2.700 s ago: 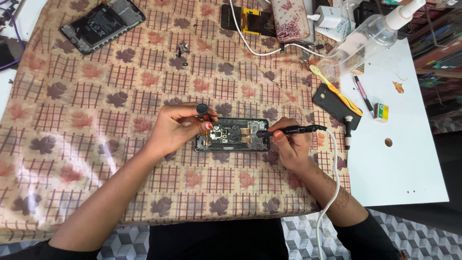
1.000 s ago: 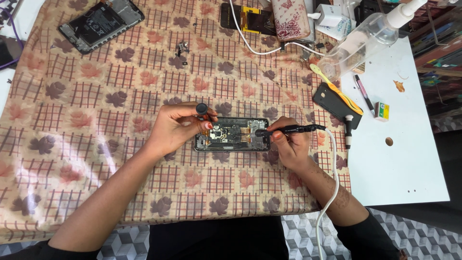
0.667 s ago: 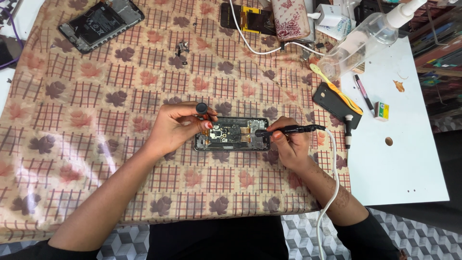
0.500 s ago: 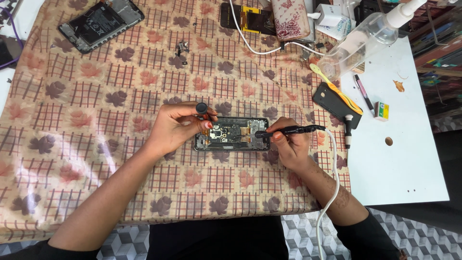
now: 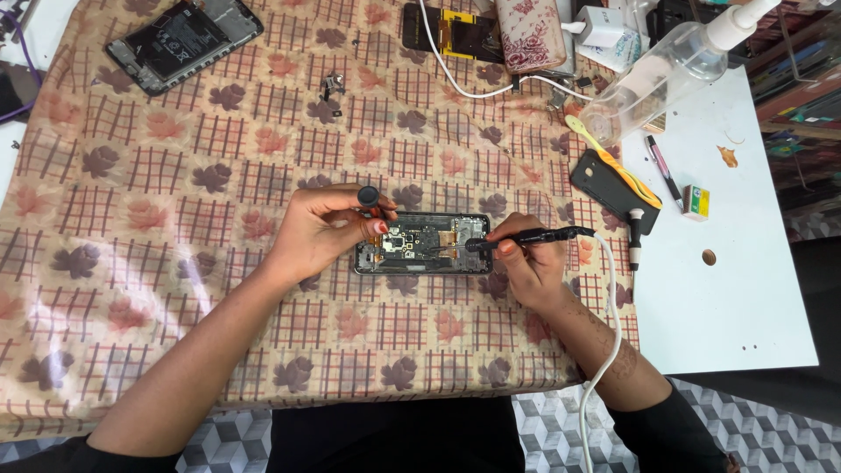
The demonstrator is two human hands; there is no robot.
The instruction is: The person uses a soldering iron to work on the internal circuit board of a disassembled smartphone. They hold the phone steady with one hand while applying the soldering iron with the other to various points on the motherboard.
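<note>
An opened phone (image 5: 427, 243) lies on the patterned tablecloth (image 5: 175, 201), its circuit board exposed. My left hand (image 5: 324, 229) pinches a small screwdriver with a round black cap (image 5: 369, 196), its tip down on the phone's left end. My right hand (image 5: 531, 263) grips a black pen-shaped tool (image 5: 531, 236) with a white cable (image 5: 604, 350), its tip resting on the phone's right end.
Another opened phone (image 5: 182, 42) lies at the far left. A flowered phone case (image 5: 529, 33), a white charger (image 5: 601, 26), a clear spray bottle (image 5: 659, 70), a yellow toothbrush (image 5: 613, 163) and a black case (image 5: 604, 184) crowd the far right. A white table (image 5: 727, 298) adjoins on the right.
Almost nothing differs. Both hands stay on the phone, with only a slight shift of the screwdriver in my left fingers.
</note>
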